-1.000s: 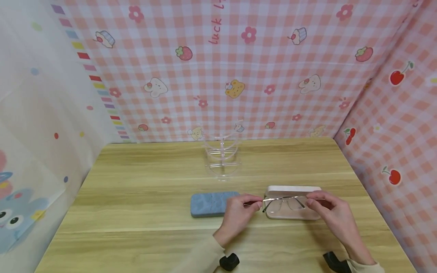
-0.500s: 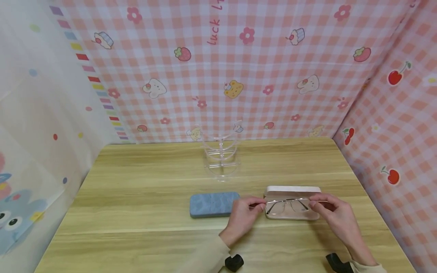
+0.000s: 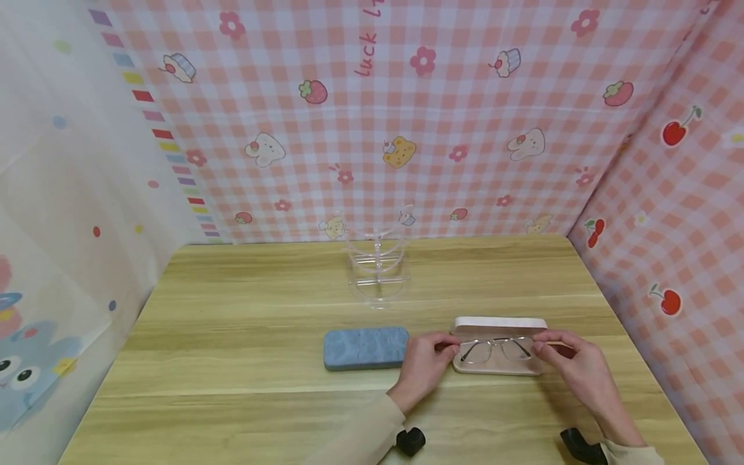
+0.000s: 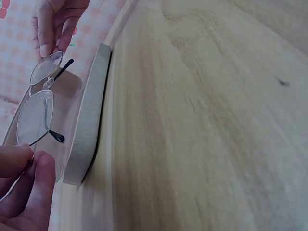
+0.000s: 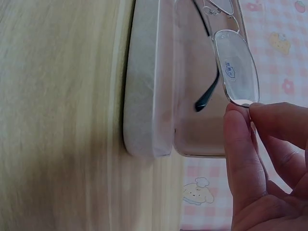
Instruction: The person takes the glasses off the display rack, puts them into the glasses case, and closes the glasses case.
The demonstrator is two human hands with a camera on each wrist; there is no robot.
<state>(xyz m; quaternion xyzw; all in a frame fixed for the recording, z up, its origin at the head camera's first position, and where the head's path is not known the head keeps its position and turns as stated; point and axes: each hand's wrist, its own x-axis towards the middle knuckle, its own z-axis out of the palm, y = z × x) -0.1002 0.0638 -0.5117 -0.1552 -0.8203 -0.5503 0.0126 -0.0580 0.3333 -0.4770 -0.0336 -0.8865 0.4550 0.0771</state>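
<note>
A pair of thin metal-rimmed glasses (image 3: 479, 352) is held over an open pale pink glasses case (image 3: 500, 322), its dark-tipped arms folded behind the lenses. My left hand (image 3: 425, 363) pinches one end of the frame between thumb and fingers. At the opposite end, the thumb and fingers of my right hand (image 3: 583, 371) pinch the other lens's outer edge. Both wrist views show the lenses (image 4: 36, 118) in front of the case's lining, with a small printed mark on one lens (image 5: 238, 67). Whether the glasses touch the case, I cannot tell.
A closed blue glasses case (image 3: 363, 349) lies just left of my left hand. Farther back stands a clear plastic display stand (image 3: 378, 265). The wooden table (image 3: 232, 361) meets checked cloth (image 3: 442, 116) at its back and right side.
Both hands have shifted slightly right with the glasses, which now sit more squarely over the open case. The left hand has moved off the blue case's right end, uncovering it. Both cases stay put.
</note>
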